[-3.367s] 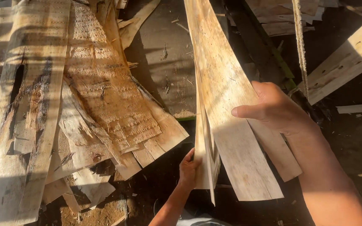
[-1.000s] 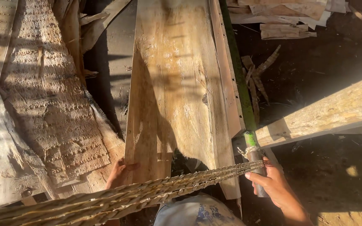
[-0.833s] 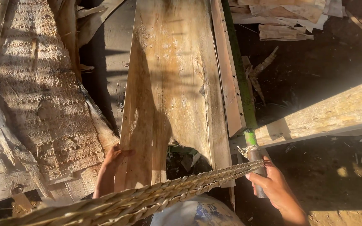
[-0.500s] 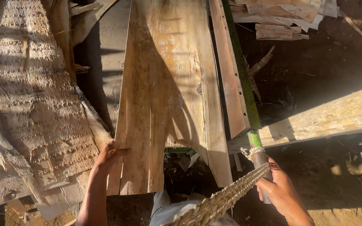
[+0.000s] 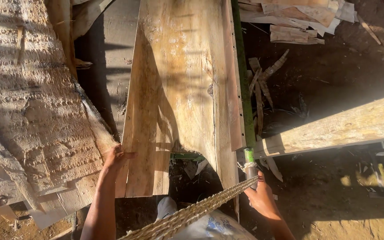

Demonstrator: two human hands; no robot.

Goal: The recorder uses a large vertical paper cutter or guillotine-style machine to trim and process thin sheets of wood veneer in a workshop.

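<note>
Closest in, a twisted rope (image 5: pixel 192 213) runs from 6 o'clock up toward 4, where the right hand (image 5: pixel 263 200) is wrapped tight around the pale lower end of a green pole (image 5: pixel 241 89). At 8 o'clock the left hand (image 5: pixel 114 158) pinches the left edge of the thin wood sheets (image 5: pixel 178 89), which stretch up to 12. That split, jagged bottom edge looks likely to crack further or slip sideways against the rough veneer pile (image 5: pixel 32 102) at 10

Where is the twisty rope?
In the head view, the rope runs from bottom centre up to the green pole, beside the right hand.
</note>
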